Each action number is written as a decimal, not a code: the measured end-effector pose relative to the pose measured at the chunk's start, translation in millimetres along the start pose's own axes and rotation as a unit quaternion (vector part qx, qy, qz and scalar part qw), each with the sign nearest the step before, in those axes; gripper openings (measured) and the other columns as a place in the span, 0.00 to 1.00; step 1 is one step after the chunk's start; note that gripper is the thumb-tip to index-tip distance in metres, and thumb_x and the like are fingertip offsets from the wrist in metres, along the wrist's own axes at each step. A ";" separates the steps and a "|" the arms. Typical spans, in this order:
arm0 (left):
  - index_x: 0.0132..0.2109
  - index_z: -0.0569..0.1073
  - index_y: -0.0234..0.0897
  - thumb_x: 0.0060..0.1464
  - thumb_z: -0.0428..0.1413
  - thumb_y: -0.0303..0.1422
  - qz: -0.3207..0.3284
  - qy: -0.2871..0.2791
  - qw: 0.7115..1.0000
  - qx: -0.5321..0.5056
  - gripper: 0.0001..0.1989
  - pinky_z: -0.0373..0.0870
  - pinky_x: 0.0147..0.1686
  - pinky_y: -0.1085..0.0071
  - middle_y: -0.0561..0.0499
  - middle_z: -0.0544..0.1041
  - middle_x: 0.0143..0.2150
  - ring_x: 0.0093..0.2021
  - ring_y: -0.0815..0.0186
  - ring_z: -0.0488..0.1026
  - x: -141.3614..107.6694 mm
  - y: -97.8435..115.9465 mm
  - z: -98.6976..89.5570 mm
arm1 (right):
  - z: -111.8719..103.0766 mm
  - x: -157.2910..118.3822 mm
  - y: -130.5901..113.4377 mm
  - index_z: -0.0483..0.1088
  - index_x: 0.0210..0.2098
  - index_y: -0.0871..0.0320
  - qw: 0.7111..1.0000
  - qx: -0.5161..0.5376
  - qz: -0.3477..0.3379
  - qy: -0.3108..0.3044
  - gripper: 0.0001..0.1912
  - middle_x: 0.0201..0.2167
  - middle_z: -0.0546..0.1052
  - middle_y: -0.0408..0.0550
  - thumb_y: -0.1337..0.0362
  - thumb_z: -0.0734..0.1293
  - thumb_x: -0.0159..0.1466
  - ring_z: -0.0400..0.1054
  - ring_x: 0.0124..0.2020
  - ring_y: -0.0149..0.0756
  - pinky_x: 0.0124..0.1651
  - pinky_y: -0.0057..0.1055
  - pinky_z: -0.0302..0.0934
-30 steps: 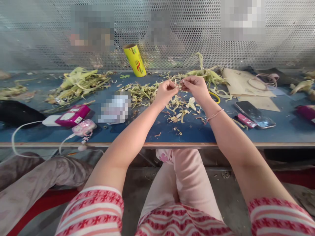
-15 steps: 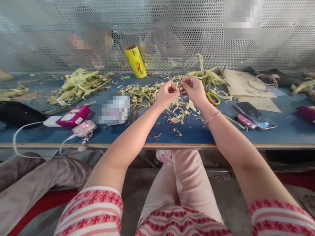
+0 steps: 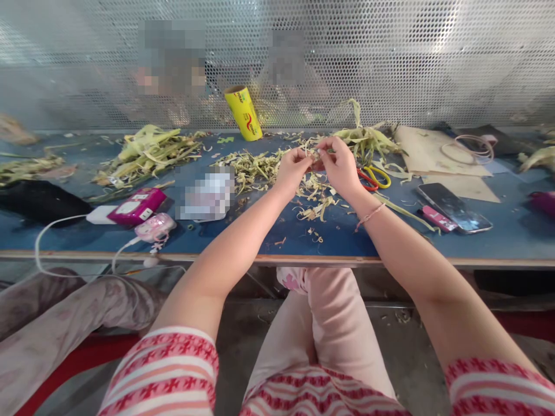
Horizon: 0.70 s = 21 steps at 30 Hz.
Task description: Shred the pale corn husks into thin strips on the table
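My left hand (image 3: 291, 171) and my right hand (image 3: 340, 166) meet above the table, thumbs and fingertips pinched close together. Between them is a small pale strip of corn husk (image 3: 317, 152), mostly covered by the fingers. Under and beside the hands lie a heap of short curled husk pieces (image 3: 254, 167) and loose scraps (image 3: 318, 209). Just right of my right hand rest scissors with red and yellow handles (image 3: 381, 178), partly hidden by the wrist. Behind it is a bunch of long pale green husks (image 3: 368, 138).
Another husk pile (image 3: 150, 151) lies left, near a yellow cardboard tube (image 3: 244, 114) leaning by the perforated metal screen (image 3: 373, 69). Magenta power adapter (image 3: 137, 206), pink case (image 3: 155, 227) and white cable sit front left. A phone (image 3: 459, 211) and brown paper (image 3: 437, 151) lie right. Someone's legs (image 3: 87, 312) are at left.
Both hands stay together at the same spot, with fingertips shifted slightly. The strip between them shows less now. The whole view has moved a little, and more of the scissors' red handle shows.
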<state>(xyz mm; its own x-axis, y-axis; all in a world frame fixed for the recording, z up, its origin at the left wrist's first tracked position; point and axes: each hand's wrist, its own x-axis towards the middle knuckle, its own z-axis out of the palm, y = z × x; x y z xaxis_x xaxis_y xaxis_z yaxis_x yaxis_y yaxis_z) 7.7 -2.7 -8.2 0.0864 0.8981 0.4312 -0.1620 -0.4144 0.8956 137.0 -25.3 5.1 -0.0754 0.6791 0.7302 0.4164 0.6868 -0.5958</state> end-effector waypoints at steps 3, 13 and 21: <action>0.25 0.58 0.38 0.52 0.59 0.28 -0.032 -0.005 0.998 -0.048 0.16 0.71 0.36 0.69 0.56 0.63 0.23 0.28 0.73 0.67 -1.8 3.2 0.9 | -0.8 -0.6 -2.7 0.69 0.41 0.54 1.000 -0.003 -0.009 -0.006 0.07 0.41 0.73 0.49 0.64 0.60 0.67 0.70 0.45 0.37 0.45 0.37 0.70; 0.27 0.65 0.37 0.52 0.61 0.31 -0.023 -0.032 0.996 -0.076 0.12 0.74 0.39 0.69 0.55 0.71 0.25 0.29 0.73 0.72 -6.8 13.5 5.2 | -3.1 -1.4 -2.3 0.70 0.42 0.55 1.000 -0.025 -0.010 0.015 0.08 0.41 0.73 0.49 0.61 0.61 0.66 0.70 0.41 0.37 0.43 0.36 0.69; 0.29 0.70 0.36 0.53 0.61 0.32 -0.036 -0.035 0.996 -0.079 0.09 0.73 0.42 0.68 0.54 0.74 0.26 0.33 0.71 0.75 -6.7 13.4 5.0 | -9.3 0.4 -0.1 0.70 0.43 0.54 0.997 -0.066 -0.032 0.013 0.09 0.40 0.73 0.50 0.60 0.62 0.67 0.69 0.43 0.38 0.48 0.39 0.67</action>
<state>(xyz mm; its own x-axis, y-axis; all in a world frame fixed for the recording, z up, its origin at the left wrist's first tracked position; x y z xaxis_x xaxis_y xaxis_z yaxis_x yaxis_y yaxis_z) 9.8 -15.0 1.4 0.1702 0.9099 0.3784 -0.3056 -0.3163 0.8981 145.3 -27.4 8.5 -0.0821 0.6267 0.7749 0.5269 0.6873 -0.5000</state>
